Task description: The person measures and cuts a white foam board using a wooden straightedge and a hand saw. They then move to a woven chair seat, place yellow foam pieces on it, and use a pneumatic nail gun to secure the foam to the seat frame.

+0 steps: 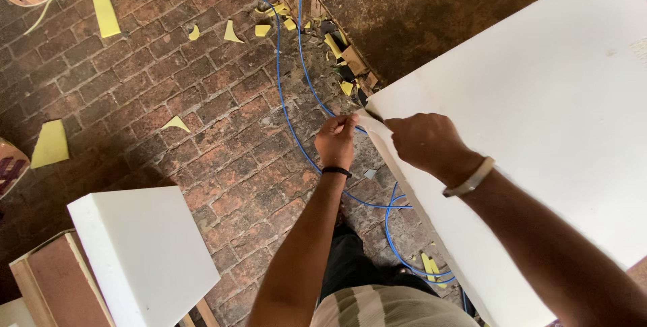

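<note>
Both hands at the corner of a white foam sheet [539, 118].
Left hand [335, 141] and right hand [426, 141] each pinch, apparently, a thin peeled layer [367, 121] at that corner.

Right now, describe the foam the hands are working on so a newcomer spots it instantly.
Start at the brick floor and go right: the big white foam sheet fills that side. Left hand and right hand pinch its near corner; unlike the smaller white foam block lower left, it is touched.

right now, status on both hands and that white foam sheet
Left hand pinching the corner strip of the white foam sheet. Right hand gripping the same edge. Blue cable lying on the brick floor below.
</note>
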